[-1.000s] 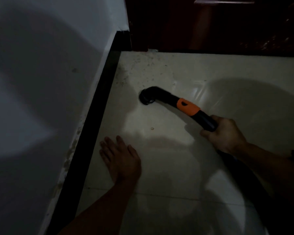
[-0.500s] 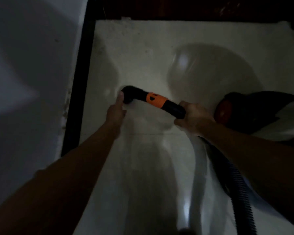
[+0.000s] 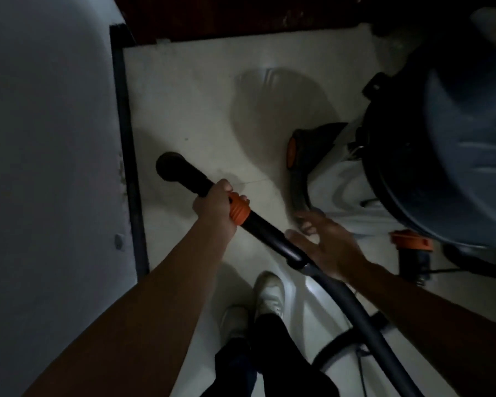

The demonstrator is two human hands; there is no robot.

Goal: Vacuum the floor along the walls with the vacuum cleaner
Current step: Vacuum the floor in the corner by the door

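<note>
1. The left hand [image 3: 215,207] grasps the vacuum wand [image 3: 267,232] at its orange collar, centre frame.
2. The right hand [image 3: 331,247] is released, fingers spread beside the wand; contact cannot be told.
3. The nozzle [image 3: 171,167] sits over the pale tiled floor [image 3: 184,96], near the black baseboard [image 3: 126,138] of the wall [image 3: 49,138] at left.

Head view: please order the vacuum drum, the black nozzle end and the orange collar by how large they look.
1. vacuum drum, by far, though cropped.
2. black nozzle end.
3. orange collar; the left hand gripping the wand hides part, so 2 and 3 are close.

Blurred, edge-cut drum [image 3: 447,133], likely vacuum's.
</note>
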